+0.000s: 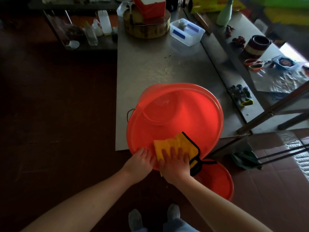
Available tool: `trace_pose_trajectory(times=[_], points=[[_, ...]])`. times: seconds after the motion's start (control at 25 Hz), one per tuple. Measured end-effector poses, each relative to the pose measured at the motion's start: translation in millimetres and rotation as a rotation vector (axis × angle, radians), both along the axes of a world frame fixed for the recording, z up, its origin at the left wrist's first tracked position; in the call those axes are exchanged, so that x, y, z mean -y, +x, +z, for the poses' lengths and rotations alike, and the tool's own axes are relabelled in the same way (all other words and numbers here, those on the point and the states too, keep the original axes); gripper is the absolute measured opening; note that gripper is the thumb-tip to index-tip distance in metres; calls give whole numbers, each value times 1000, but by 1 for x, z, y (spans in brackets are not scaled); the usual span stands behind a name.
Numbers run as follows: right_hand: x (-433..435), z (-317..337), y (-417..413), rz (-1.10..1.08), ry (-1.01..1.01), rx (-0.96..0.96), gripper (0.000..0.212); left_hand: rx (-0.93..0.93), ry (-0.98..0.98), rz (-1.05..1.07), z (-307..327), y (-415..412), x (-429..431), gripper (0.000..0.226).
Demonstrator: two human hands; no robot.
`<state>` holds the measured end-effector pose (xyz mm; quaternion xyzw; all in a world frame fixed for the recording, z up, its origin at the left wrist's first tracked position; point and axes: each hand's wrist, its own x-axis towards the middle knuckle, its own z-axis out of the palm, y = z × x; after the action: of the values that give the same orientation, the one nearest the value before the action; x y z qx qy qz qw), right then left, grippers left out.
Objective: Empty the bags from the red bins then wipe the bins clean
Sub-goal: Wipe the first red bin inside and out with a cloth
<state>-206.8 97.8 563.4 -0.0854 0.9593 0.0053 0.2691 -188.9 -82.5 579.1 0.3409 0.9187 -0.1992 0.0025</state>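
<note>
Red floor bin (217, 181) half hidden

No readable text; red print on the yellow box (215, 5) is blurred.

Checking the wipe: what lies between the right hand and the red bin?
In the head view, a black-edged yellow cloth lies under the right hand, against the red bin.
</note>
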Motion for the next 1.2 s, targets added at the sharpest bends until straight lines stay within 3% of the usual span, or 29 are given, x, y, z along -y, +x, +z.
trace_pose_trajectory(times=[0.04,0.16,0.48,0.72,1.04,1.2], points=[[2,1,0,22,0,5,89,0,18,4,-2,-1,3,40],[-2,-4,-13,38,-6,13,68,-8,50,-12,-9,-1,11,41],[12,-63,-94,53,-27,-42,62,-51,140,-104,-30,4,14,43],[24,-81,-151,89,23,-2,61,-68,163,-58,-30,-1,6,47],[-1,-17,-72,123,-14,10,71,-42,133,-39,-11,-7,3,41],[-16,8,-28,118,-18,104,63,-4,78,-34,-8,-5,3,44]])
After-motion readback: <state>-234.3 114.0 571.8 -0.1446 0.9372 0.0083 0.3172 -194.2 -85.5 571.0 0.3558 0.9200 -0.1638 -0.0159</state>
